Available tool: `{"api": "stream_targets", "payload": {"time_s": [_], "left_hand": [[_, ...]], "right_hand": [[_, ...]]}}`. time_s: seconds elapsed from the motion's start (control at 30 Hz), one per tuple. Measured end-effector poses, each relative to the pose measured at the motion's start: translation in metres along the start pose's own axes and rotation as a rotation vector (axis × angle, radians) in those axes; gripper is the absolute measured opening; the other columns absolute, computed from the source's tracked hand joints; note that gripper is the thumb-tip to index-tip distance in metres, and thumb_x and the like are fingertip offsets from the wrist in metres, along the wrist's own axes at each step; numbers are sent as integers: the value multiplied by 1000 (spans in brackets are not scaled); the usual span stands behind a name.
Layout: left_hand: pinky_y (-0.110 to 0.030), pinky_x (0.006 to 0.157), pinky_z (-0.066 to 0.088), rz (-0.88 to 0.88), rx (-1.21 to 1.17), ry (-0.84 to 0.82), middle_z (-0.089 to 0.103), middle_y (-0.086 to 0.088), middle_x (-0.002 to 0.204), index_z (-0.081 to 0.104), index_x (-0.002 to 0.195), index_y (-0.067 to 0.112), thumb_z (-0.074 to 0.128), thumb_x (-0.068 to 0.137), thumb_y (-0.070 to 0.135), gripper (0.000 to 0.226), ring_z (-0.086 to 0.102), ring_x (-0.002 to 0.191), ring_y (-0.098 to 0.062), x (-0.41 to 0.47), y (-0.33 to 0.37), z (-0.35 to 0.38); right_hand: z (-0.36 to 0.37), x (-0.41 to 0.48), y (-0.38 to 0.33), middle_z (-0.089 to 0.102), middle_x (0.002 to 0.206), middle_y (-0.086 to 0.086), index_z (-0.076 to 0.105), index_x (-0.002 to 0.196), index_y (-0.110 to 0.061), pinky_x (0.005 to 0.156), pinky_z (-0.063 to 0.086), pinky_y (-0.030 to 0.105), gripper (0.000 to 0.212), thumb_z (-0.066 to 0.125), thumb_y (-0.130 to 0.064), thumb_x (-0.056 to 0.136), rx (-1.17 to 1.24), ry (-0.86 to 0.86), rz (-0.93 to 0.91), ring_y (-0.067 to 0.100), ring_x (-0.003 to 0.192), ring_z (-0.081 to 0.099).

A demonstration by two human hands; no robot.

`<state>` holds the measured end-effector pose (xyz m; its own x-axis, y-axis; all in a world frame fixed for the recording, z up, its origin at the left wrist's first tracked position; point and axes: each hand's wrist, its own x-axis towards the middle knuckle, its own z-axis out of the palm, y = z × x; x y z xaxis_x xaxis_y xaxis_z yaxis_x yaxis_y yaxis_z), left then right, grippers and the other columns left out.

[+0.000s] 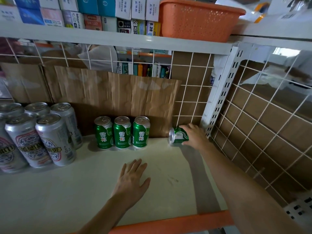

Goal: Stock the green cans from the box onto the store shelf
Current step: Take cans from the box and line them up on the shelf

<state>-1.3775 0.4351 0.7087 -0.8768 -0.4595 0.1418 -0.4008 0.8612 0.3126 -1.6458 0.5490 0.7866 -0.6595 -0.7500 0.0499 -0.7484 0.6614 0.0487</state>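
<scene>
Three green cans (122, 132) stand upright in a row at the back of the white shelf (84, 183), against the cardboard backing. A fourth green can (177, 136) lies tilted on its side near the shelf's back right corner, its top facing left. My right hand (194, 135) grips this can from the right. My left hand (133, 178) rests flat on the shelf surface, fingers straight and spread, in front of the upright cans. The box is out of view.
Several tall silver cans (47, 137) stand at the shelf's left. White wire mesh (263, 132) and an upright post (219, 102) close off the right side. The upper shelf holds small boxes (94, 14) and an orange basket (197, 19). An orange strip (168, 223) edges the shelf front.
</scene>
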Motion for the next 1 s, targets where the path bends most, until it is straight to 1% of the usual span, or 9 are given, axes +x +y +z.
{"api": "stream_targets", "payload": {"time_s": [0.23,0.37,0.53,0.7,0.77,0.83,0.9,0.97,1.0], "left_hand": [[-29,114,-7,-16,-17,-25,14,8,156,24,145,31,-1,65,65,91,4,144,-10,2,0,0],[-31,116,-4,-12,-37,-28,17,6,156,27,145,29,1,66,66,91,7,144,-11,2,-1,0],[-33,116,-1,-12,-20,-40,18,5,156,28,145,29,-1,63,66,94,9,144,-12,2,1,-3],[-34,116,5,1,-74,-30,25,1,153,35,142,25,1,62,65,96,16,143,-15,-1,0,-6],[-33,116,8,23,-96,-29,30,0,151,39,140,24,3,64,64,94,22,141,-16,-4,-1,-9],[-36,114,15,51,-152,-8,38,0,147,45,137,23,10,69,63,86,32,136,-18,-9,0,-12],[-36,109,27,70,-247,67,49,4,136,51,131,24,26,80,57,65,45,124,-17,-17,4,-17],[-33,101,37,91,-373,80,53,10,127,51,128,27,46,91,39,40,52,113,-10,-29,7,-24],[-32,99,39,113,-414,56,50,12,127,48,129,28,51,91,33,38,52,112,-8,-33,8,-28]], "right_hand": [[-2,3,-5,47,128,6,35,136,-26,96,41,43,74,75,-31,75,-21,-3,10,29,117,46],[-3,-9,-8,48,129,6,36,136,-25,99,39,43,74,76,-33,74,-7,4,11,30,118,45],[-5,-41,-15,49,129,3,37,136,-28,96,39,40,74,76,-38,73,26,22,2,28,119,45],[-16,-84,-34,44,139,0,38,138,-26,103,35,39,76,76,-37,73,38,63,-65,24,127,40],[-17,-102,-42,46,135,0,38,137,-27,98,39,37,75,76,-37,73,79,63,-63,23,122,42],[-18,-120,-50,48,127,-1,39,135,-29,88,41,33,72,75,-38,73,106,79,-69,20,113,46],[-20,-137,-58,49,124,-2,40,134,-30,83,40,29,70,74,-38,73,126,97,-85,18,110,46],[-23,-151,-67,49,124,-3,41,133,-30,82,40,27,68,74,-38,74,144,104,-107,17,110,46],[-25,-158,-72,49,124,-3,41,134,-30,82,40,28,68,73,-38,74,148,101,-121,17,111,45]]}}
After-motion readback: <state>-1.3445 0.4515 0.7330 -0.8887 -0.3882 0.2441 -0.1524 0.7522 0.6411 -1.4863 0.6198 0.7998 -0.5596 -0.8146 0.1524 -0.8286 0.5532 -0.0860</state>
